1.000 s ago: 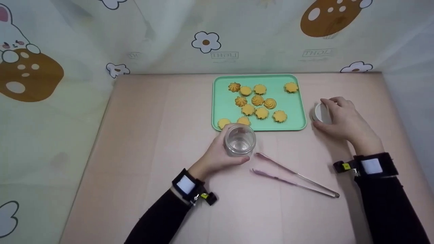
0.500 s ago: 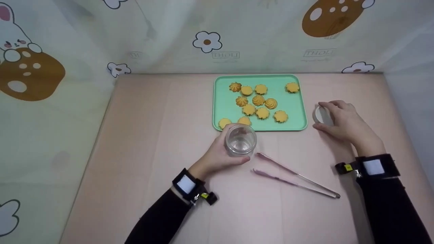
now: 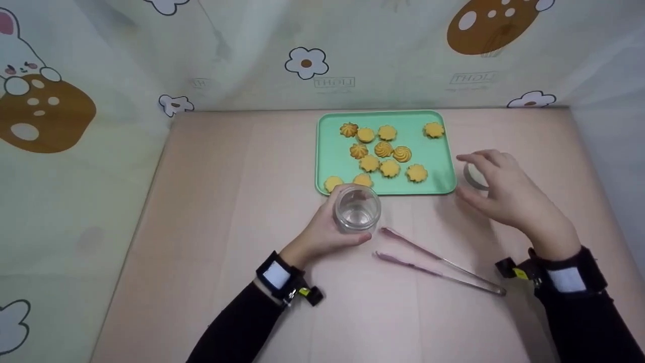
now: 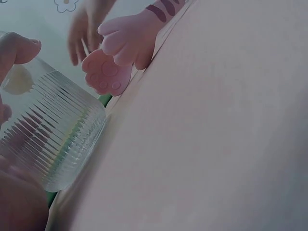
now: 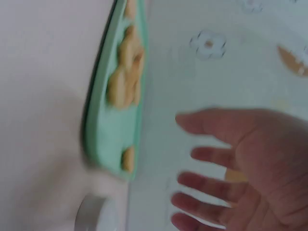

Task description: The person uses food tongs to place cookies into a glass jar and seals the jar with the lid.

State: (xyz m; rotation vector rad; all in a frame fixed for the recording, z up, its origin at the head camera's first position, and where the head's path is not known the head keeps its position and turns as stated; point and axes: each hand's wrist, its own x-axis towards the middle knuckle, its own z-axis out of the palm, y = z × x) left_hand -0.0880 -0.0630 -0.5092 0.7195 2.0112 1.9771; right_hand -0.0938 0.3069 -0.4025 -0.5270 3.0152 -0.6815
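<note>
L hand [image 3: 325,227] grips glass jar [image 3: 358,213] nr green tray [image 3: 332,159] w/ cookies [image 3: 389,169]; R hand [image 3: 509,191], spread wide, abv white lid [image 3: 475,177].

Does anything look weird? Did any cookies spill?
Nothing stands out. The cookies I can see lie on the green tray, none visibly broken; the left hand holds the jar, and the tongs rest on the table.

On the pale pink tabletop [image 3: 242,201], a rectangular green tray [image 3: 336,159] lies toward the back, with scalloped golden cookies [image 3: 383,149] on it. Before its left front corner is a clear, ribbed glass jar [image 3: 358,207], in the left hand [image 3: 320,229]. Pink-tipped metal tongs [image 3: 413,244] lie right of the jar, before the tray; a round white lid [image 3: 475,178] lies right of the tray, near the right hand [image 3: 506,189].
</note>
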